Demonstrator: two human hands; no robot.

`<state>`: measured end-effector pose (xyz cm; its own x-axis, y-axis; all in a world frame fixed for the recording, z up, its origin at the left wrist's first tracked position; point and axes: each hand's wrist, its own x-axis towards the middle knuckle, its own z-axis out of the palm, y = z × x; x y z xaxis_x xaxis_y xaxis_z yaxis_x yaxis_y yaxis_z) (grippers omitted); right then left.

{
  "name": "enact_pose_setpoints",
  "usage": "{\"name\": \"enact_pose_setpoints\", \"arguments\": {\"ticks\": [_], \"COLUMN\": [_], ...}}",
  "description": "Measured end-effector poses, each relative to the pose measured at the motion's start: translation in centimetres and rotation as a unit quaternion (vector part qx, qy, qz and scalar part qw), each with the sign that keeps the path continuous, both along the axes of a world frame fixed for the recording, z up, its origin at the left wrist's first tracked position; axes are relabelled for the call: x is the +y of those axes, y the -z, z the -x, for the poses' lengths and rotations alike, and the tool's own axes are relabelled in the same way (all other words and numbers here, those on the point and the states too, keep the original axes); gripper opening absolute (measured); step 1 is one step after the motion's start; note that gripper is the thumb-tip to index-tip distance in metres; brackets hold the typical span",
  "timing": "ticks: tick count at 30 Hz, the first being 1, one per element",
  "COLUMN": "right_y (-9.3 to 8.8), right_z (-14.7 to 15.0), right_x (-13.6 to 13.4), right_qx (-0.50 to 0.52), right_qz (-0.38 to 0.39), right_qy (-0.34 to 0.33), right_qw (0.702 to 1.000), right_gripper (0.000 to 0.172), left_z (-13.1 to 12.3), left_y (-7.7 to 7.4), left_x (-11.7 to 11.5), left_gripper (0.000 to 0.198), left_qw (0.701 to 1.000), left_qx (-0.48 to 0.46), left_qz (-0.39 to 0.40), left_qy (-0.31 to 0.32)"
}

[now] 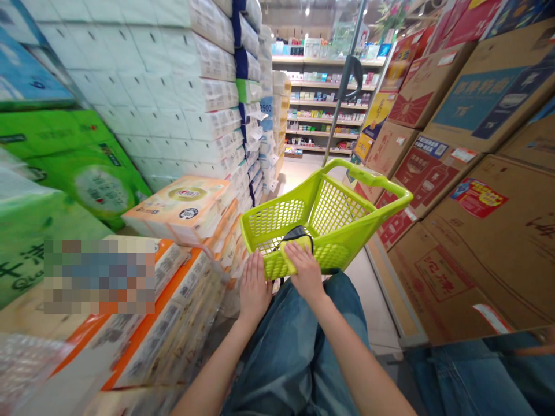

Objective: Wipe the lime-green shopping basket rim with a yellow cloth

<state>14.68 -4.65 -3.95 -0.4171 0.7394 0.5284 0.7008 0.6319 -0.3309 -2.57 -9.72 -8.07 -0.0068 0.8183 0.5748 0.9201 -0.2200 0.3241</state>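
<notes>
A lime-green plastic shopping basket with lattice sides and a raised pull handle stands tilted in front of my knees. My left hand is at its near left corner, fingers along the outside and the thumb on the near side. Over the near rim, my right hand presses a yellow cloth with a dark edge. Part of this cloth is hidden under my fingers. A dark grey piece shows just inside the basket, touching the cloth; whether they are one item I cannot tell.
Tall stacks of white tissue packs and an orange tissue pack crowd the left. Cardboard boxes are piled at right. Stocked shelves stand behind a glass door with a dark handle. Another person's jeans show bottom right.
</notes>
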Motion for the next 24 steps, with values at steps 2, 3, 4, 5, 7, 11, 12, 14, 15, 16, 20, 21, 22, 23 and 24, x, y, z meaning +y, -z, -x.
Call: {"name": "enact_pose_setpoints", "arguments": {"ticks": [2, 3, 4, 5, 7, 11, 12, 14, 15, 16, 20, 21, 22, 23, 24], "right_y": [-0.5, -0.7, -0.9, -1.1, -1.4, -0.9, -0.6, -0.1, 0.0, 0.1, -0.2, -0.3, -0.4, -0.6, -0.7], "right_z": [-3.4, -4.7, -5.6, -6.0, -5.2, 1.5, 3.3, 6.2, 7.0, 7.3, 3.7, 2.1, 0.3, -1.4, -2.9], "right_x": [1.5, 2.1, 2.6, 2.8, 2.6, 0.0, -0.9, -2.2, -2.7, -2.9, -1.7, -1.1, -0.4, 0.3, 1.0], "right_qx": [0.012, 0.018, 0.022, 0.026, 0.030, 0.029, 0.026, 0.021, 0.018, 0.014, -0.005, -0.004, 0.002, 0.010, 0.019], "right_qz": [-0.011, -0.015, -0.017, -0.016, -0.005, 0.019, 0.022, 0.024, 0.024, 0.023, 0.018, 0.016, 0.012, 0.007, 0.001], "right_qy": [0.062, 0.094, 0.123, 0.149, 0.186, 0.125, 0.088, 0.028, 0.008, -0.008, -0.029, -0.015, 0.009, 0.039, 0.070], "right_qw": [0.998, 0.995, 0.992, 0.988, 0.982, 0.992, 0.996, 0.999, 1.000, 1.000, 0.999, 1.000, 1.000, 0.999, 0.997], "right_gripper": [0.073, 0.073, 0.072, 0.071, 0.070, 0.072, 0.072, 0.070, 0.069, 0.068, 0.068, 0.069, 0.070, 0.071, 0.072], "left_z": [-0.2, -0.2, -0.3, -0.4, -0.5, -0.4, -0.4, -0.2, -0.1, 0.0, 0.0, 0.0, -0.1, -0.2, -0.2], "left_y": [-0.1, -0.2, -0.2, -0.2, -0.2, 0.1, 0.3, 0.4, 0.5, 0.5, 0.2, 0.0, 0.0, -0.1, -0.2], "left_x": [0.0, 0.0, 0.0, 0.0, 0.1, 0.1, 0.1, 0.0, 0.0, 0.0, 0.0, 0.0, 0.0, 0.0, 0.0], "left_gripper": [0.078, 0.078, 0.078, 0.078, 0.078, 0.077, 0.076, 0.072, 0.071, 0.071, 0.076, 0.077, 0.077, 0.077, 0.078], "left_qw": [1.000, 1.000, 1.000, 1.000, 1.000, 1.000, 1.000, 1.000, 1.000, 1.000, 1.000, 1.000, 1.000, 1.000, 1.000], "left_qx": [0.001, 0.002, 0.002, 0.002, -0.003, -0.008, -0.006, -0.002, 0.000, 0.001, 0.003, 0.001, -0.001, -0.004, -0.006], "left_qz": [0.002, 0.003, 0.003, 0.003, -0.001, -0.006, -0.006, -0.006, -0.007, -0.007, 0.004, 0.005, 0.005, 0.004, 0.001], "left_qy": [-0.005, -0.007, -0.008, -0.009, -0.010, -0.010, -0.011, -0.018, -0.018, -0.016, -0.001, -0.004, -0.007, -0.008, -0.009]}}
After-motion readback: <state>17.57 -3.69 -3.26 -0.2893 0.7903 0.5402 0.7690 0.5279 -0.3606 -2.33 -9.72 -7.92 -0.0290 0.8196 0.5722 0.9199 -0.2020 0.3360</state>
